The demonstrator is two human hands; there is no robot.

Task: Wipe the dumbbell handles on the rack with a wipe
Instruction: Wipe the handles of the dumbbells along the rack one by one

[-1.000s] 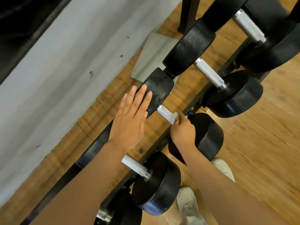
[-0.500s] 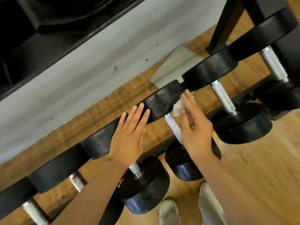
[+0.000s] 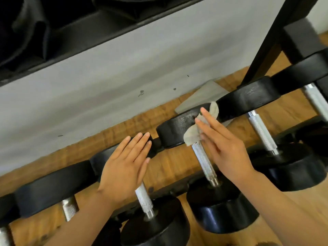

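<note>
Right hand [image 3: 225, 148]: fingers straight and together, pressing a crumpled white wipe [image 3: 195, 132] against the far black head [image 3: 179, 128] of one dumbbell, at the top end of its knurled handle [image 3: 204, 160]. Part of the wipe sticks out above the fingertips. Whether the thumb pinches the wipe cannot be told.

Left hand [image 3: 126, 167]: flat, fingers extended and close together, resting on the far head of the neighbouring dumbbell [image 3: 152, 222] to the left; holds nothing.

Dumbbells lie side by side on a dark rack [image 3: 177, 187] over a wooden floor [image 3: 168, 166], beside a pale wall [image 3: 106, 86].
</note>
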